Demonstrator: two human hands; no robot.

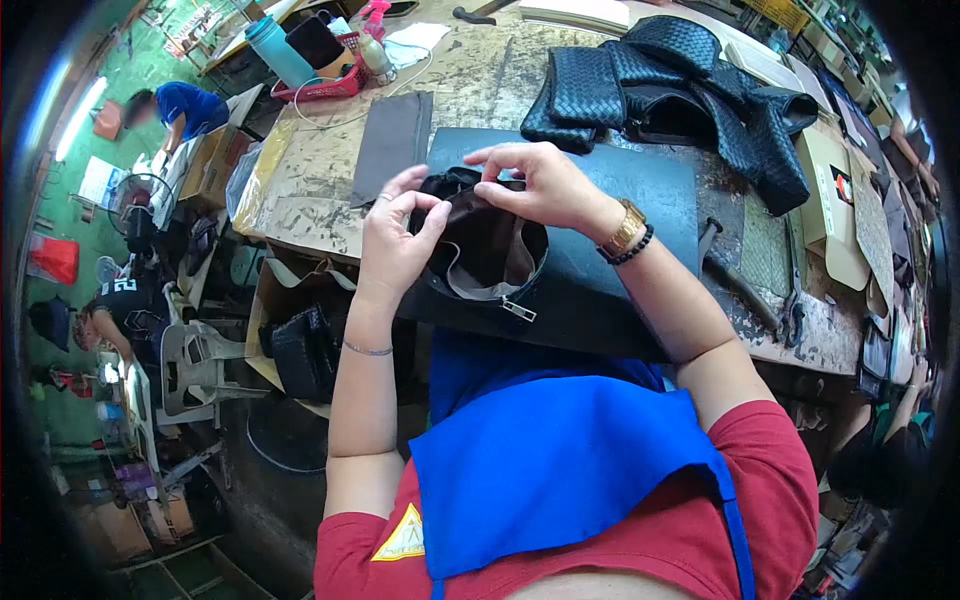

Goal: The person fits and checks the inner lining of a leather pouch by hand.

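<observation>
A black bag point(497, 303) stands mouth up in front of me on a dark work board point(640, 255). Its grey-brown lining point(480, 240) shows inside, and a metal zipper pull point(519, 311) hangs at the near rim. My left hand point(393, 238) pinches the bag's edge on the left side, thumb and fingertips together. At the far rim, my right hand point(545, 185) grips the edge between thumb and fingers, with a gold watch point(624, 230) on its wrist. The far side of the bag is partly hidden by my fingers.
Black woven leather bags point(680, 85) lie piled behind the board. A hammer point(738, 285) and scissors point(794, 305) rest at right. At upper left are a dark sheet point(393, 145), a red basket point(325, 88) and a teal bottle point(278, 50). Other people sit at left.
</observation>
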